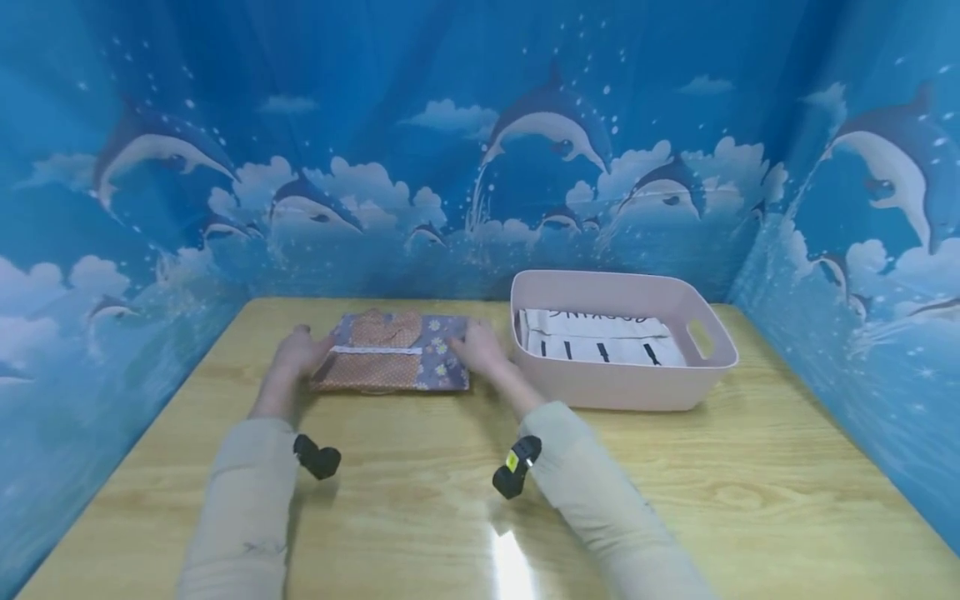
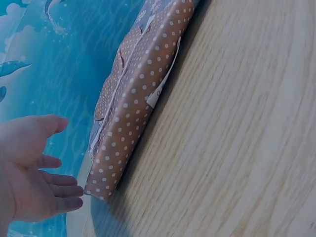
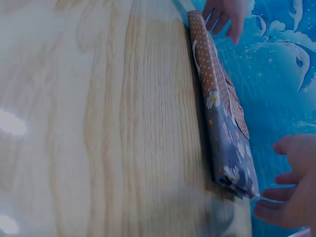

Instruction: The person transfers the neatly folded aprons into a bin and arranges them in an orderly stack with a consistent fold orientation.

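A folded cloth [image 1: 382,367] lies flat near the back of the table, left of centre. It is part brown with white dots and part grey-purple with daisies, with a dotted bow and a white trim strip. My left hand [image 1: 298,354] is at its left end, fingers extended and spread in the left wrist view, holding nothing. At the opposite end is my right hand [image 1: 480,348], its fingers loosely bent beside the daisy-print edge in the right wrist view. Whether either hand's fingertips touch the cloth is hard to tell. A small white tag [image 2: 157,94] sticks out from its near side.
A pink plastic basket [image 1: 622,387] stands to the right, close to my right forearm. Inside it lies a folded white cloth [image 1: 600,333] with black lettering and utensil shapes. A blue dolphin-print curtain [image 1: 420,183] hangs around the wooden table [image 1: 405,500].
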{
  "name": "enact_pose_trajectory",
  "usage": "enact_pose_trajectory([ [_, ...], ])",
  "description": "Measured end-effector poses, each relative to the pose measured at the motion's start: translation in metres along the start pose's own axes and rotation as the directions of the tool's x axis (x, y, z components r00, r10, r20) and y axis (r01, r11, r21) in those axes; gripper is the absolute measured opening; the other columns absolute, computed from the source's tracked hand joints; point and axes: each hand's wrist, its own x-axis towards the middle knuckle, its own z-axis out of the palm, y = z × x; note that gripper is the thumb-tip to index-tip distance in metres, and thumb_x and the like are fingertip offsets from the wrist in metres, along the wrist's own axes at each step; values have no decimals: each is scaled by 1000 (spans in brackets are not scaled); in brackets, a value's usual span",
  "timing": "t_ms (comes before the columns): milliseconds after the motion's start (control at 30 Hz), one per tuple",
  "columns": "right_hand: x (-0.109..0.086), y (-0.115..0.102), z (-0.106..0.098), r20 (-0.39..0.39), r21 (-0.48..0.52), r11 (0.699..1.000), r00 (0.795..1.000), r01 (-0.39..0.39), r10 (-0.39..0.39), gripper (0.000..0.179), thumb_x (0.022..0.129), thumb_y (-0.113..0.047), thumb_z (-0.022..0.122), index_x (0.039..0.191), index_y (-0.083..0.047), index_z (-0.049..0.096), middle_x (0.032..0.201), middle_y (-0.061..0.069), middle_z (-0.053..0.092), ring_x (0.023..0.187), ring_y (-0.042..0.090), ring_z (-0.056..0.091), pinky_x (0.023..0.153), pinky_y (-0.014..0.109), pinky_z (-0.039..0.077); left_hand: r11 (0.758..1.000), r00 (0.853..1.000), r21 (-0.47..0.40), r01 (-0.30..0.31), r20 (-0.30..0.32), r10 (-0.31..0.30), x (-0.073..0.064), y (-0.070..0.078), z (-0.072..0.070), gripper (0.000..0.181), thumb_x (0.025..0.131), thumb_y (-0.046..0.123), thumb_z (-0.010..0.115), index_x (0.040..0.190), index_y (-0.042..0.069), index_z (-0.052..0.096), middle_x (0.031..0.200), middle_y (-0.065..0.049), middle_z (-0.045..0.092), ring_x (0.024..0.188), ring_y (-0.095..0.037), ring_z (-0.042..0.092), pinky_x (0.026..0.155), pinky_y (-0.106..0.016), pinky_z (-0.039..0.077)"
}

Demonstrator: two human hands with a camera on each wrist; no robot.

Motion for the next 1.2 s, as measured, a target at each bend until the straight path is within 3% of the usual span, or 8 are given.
enact_pose_trajectory([
  [267,-2,3,11,-14,175,982,997,-73,76,58,92,-29,51,141,-2,35,135,18,46,123,34,44,103,46,35,999,999,-48,-7,45,9,3,0,5,85,96,52,30,141,-14,0,142,-40,7,130,-53,12,108,-58,16],
  [367,-3,4,13,1,238,965,994,-108,110,57,92,-30,52,141,-4,36,136,16,47,122,33,45,103,46,36,996,998,-92,-2,66,8,5,-1,7,83,97,50,32,141,-14,1,143,-38,6,131,-52,12,108,-57,15],
  [633,-6,1,13,23,349,923,987,-159,161,54,92,-28,53,138,-2,39,134,19,47,121,35,45,102,47,36,994,996,-110,6,87,3,6,1,10,78,98,45,31,141,-14,4,144,-37,7,131,-51,12,109,-56,16],
  [733,-5,0,13,29,413,892,982,-182,187,53,91,-26,55,137,-2,42,133,19,48,119,35,47,102,46,37,993,996,-118,6,89,5,6,4,11,77,98,45,30,142,-13,5,144,-36,8,132,-50,11,109,-56,15],
  [833,-5,-1,12,42,498,841,974,-213,222,52,91,-22,54,136,-1,42,133,19,48,116,34,48,100,44,40,991,996,-132,1,89,10,5,7,10,77,98,46,29,142,-13,5,145,-36,8,132,-49,11,109,-55,15],
  [1067,-4,-4,12,184,709,606,924,-360,334,57,90,-16,55,142,-3,34,122,16,52,90,23,57,75,33,54,976,997,-210,53,73,-38,3,5,5,72,99,40,30,140,-16,10,144,-36,14,132,-47,18,109,-51,22],
  [1200,-4,-4,11,216,725,559,904,-402,370,57,90,-17,56,141,-2,35,115,15,55,85,20,56,71,30,54,961,993,-260,99,86,-79,1,4,2,69,99,36,33,139,-16,13,144,-35,16,131,-47,19,108,-52,24],
])
